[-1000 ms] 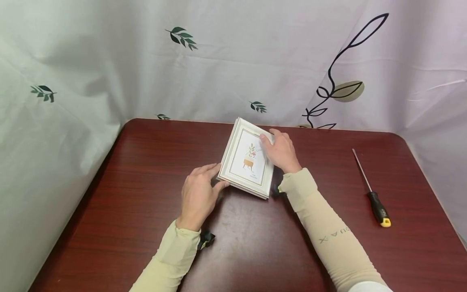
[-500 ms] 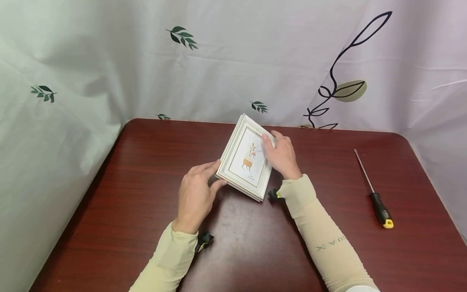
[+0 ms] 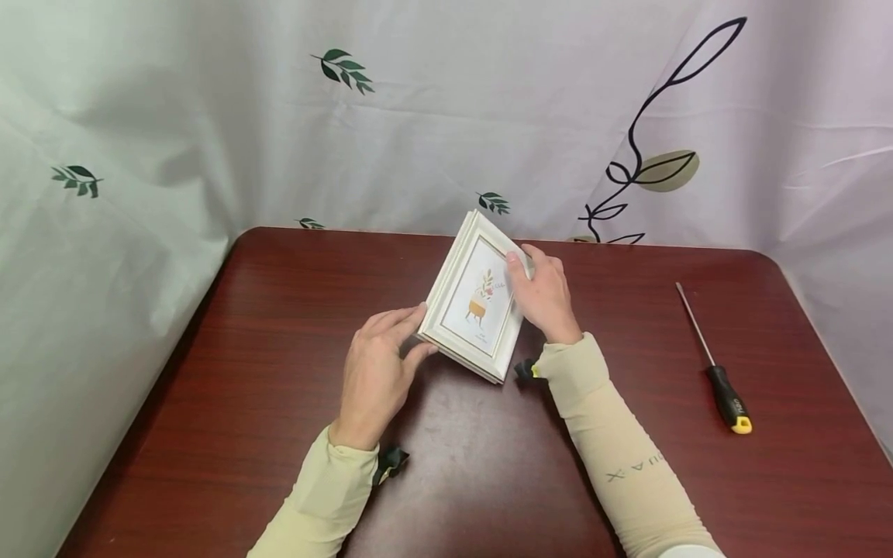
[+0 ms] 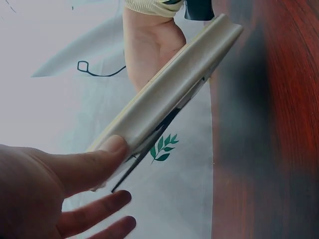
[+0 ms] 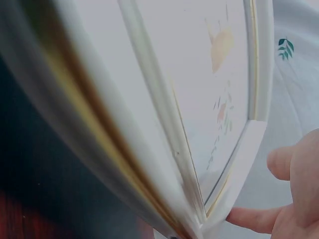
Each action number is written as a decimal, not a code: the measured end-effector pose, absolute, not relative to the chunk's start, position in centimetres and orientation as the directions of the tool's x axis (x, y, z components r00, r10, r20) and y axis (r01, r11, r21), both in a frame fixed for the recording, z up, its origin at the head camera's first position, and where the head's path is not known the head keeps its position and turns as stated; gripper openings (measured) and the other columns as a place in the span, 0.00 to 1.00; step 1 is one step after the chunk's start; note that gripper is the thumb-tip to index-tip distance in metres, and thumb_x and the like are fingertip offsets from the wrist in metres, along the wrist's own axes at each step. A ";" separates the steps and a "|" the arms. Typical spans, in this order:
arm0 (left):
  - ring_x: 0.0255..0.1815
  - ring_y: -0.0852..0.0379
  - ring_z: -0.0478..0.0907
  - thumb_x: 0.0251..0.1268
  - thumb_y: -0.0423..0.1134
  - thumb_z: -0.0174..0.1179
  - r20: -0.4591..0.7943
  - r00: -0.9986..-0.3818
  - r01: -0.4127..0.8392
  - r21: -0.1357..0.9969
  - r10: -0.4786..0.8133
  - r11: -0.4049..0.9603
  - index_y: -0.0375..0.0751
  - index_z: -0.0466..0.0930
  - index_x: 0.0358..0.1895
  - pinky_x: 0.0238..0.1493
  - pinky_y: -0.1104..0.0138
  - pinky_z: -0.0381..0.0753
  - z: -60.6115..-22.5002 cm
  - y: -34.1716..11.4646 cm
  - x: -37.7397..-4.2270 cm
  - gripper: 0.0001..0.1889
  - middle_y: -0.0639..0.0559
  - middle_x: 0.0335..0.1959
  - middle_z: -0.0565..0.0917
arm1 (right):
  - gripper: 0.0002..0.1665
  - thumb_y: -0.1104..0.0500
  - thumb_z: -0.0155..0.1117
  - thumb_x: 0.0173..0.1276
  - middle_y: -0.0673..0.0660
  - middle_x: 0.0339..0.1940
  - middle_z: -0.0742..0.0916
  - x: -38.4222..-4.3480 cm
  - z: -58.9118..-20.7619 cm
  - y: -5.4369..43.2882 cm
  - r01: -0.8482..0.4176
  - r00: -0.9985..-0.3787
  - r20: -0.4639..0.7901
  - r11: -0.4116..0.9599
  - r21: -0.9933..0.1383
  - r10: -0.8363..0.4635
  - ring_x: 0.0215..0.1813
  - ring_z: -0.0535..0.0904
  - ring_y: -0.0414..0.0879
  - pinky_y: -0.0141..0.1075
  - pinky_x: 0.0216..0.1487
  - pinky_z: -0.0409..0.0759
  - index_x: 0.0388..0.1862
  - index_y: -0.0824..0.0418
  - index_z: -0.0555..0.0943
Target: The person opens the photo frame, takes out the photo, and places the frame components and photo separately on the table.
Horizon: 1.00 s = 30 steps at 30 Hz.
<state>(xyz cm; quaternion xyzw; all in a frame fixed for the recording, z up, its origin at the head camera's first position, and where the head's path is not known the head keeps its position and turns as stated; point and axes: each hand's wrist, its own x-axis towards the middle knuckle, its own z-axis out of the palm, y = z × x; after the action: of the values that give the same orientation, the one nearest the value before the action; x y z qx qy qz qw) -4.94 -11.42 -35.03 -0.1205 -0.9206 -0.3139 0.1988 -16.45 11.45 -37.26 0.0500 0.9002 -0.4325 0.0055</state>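
A white picture frame (image 3: 455,333) with a printed drawing of a potted plant is held tilted above the table, its front facing the head camera. My left hand (image 3: 377,372) pinches its lower-left corner, thumb on the lower edge. My right hand (image 3: 544,298) grips the right-hand side, its thumb lying over the front border. From the left wrist, the frame's moulded edge (image 4: 159,94) shows, with a thin dark piece (image 4: 149,147) angled off its back. In the right wrist view the frame's border (image 5: 241,159) runs close to the camera, beside the right hand (image 5: 304,184).
A screwdriver (image 3: 725,399) with a black and yellow handle lies on the right part of the reddish-brown table (image 3: 279,310), its shaft pointing toward the back. A pale curtain (image 3: 418,139) printed with leaves hangs behind the table and along its sides.
The picture frame has turned slightly and its top corner has risen up and to the right. Both hands keep their hold on it. The screwdriver stays in place.
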 end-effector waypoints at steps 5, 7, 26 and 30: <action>0.57 0.49 0.79 0.50 0.36 0.78 0.470 -0.874 0.392 0.541 0.119 0.744 0.39 0.83 0.61 0.59 0.52 0.74 -35.1 -11.3 -5.0 0.31 0.48 0.56 0.86 | 0.39 0.36 0.45 0.78 0.69 0.72 0.67 -16.5 -37.4 11.7 0.080 -0.997 -0.050 0.603 -0.794 0.067 0.65 0.68 0.63 0.57 0.68 0.65 0.79 0.55 0.63; 0.56 0.49 0.79 0.50 0.35 0.78 0.471 -0.874 0.395 0.547 0.118 0.738 0.40 0.82 0.62 0.58 0.52 0.74 -35.1 -11.2 -5.0 0.31 0.48 0.55 0.86 | 0.39 0.35 0.44 0.78 0.69 0.71 0.68 -16.6 -37.4 11.8 0.082 -0.997 -0.054 0.598 -0.797 0.063 0.65 0.68 0.63 0.58 0.67 0.66 0.79 0.54 0.63; 0.55 0.51 0.79 0.48 0.34 0.78 0.511 -0.845 0.470 0.572 0.156 0.672 0.48 0.82 0.64 0.61 0.51 0.70 -35.3 -10.5 -4.7 0.33 0.50 0.49 0.87 | 0.45 0.30 0.38 0.77 0.65 0.73 0.69 -16.8 -37.6 12.3 0.098 -0.993 -0.117 0.428 -0.899 -0.019 0.68 0.67 0.59 0.56 0.72 0.62 0.79 0.59 0.61; 0.54 0.51 0.79 0.49 0.33 0.78 0.532 -0.830 0.498 0.567 0.170 0.656 0.48 0.82 0.64 0.61 0.51 0.70 -35.4 -10.3 -4.7 0.33 0.50 0.49 0.87 | 0.46 0.29 0.38 0.77 0.64 0.76 0.64 -16.8 -37.5 12.2 0.105 -0.992 -0.122 0.402 -0.909 -0.016 0.70 0.64 0.60 0.55 0.73 0.61 0.79 0.60 0.61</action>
<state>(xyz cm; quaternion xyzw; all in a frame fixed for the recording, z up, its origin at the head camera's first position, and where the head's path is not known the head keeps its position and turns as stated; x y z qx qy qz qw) -4.72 -10.30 -35.42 -0.1892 -0.8825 -0.3689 0.2221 -16.81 12.25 -37.49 0.0265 0.8355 -0.5460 0.0555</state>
